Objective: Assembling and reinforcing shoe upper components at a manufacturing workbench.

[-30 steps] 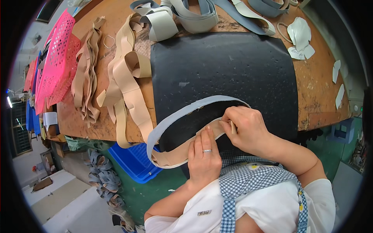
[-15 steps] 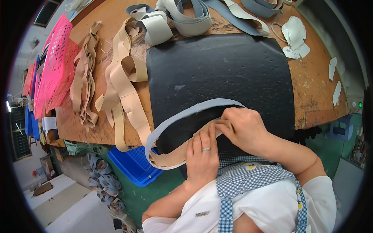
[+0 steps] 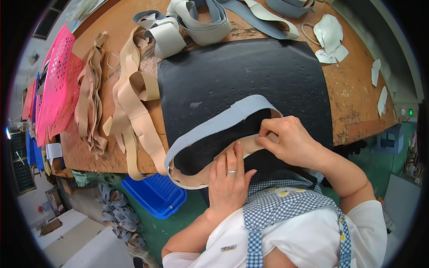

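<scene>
A long fabric band (image 3: 209, 128), blue-grey on one face and beige on the other, is bent into a loop over the near part of a black mat (image 3: 241, 71). Its far side stands on edge, while the beige face of its near side is turned up. My left hand (image 3: 229, 181), with a ring on one finger, lies with fingers stretched on that near side, thumb out. To the right, my right hand (image 3: 288, 140) pinches the band between thumb and curled fingers. Whether the band's ends meet there is hidden by the fingers.
Beige strips (image 3: 138, 102) and a bundle of brown strips (image 3: 91, 98) lie left on the wooden table (image 3: 353, 94). A pink basket (image 3: 58, 85) stands beyond. Grey rolled bands (image 3: 203, 27) lie at the back, white scraps (image 3: 330, 35) at right. Below is a blue crate (image 3: 154, 196).
My right hand has drawn away from the left hand's fingertips, still pinching the band. My left thumb has spread outward. The loop's far side has risen and opened wider; the whole view has shifted slightly.
</scene>
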`<action>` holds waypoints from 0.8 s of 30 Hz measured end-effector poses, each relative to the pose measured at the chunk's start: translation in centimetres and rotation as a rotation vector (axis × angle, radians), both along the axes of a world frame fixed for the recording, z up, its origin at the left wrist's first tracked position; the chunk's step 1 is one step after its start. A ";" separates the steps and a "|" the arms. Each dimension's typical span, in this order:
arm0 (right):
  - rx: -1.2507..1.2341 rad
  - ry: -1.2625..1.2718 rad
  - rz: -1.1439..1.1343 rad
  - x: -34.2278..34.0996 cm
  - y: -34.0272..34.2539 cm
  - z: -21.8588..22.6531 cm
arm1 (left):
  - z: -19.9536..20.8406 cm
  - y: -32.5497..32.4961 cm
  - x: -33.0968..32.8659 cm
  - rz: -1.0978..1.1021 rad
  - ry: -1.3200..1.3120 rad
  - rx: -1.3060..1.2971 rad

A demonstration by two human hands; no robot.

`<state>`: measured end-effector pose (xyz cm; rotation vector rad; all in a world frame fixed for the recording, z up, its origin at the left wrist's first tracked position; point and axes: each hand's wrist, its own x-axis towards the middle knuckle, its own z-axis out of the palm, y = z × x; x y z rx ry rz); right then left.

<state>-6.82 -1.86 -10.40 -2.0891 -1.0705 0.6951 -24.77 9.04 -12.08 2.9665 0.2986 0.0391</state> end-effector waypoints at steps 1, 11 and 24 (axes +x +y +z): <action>-0.001 -0.001 -0.005 0.0 0.0 -0.1 | 0.0 -0.1 0.1 -0.005 -0.001 -0.001; 0.014 -0.073 -0.036 -0.3 0.2 -0.7 | -0.1 -0.7 0.4 -0.032 -0.010 0.114; 0.064 -0.023 -0.135 0.2 -2.0 -0.1 | -0.5 -0.5 1.2 -0.135 -0.030 -0.092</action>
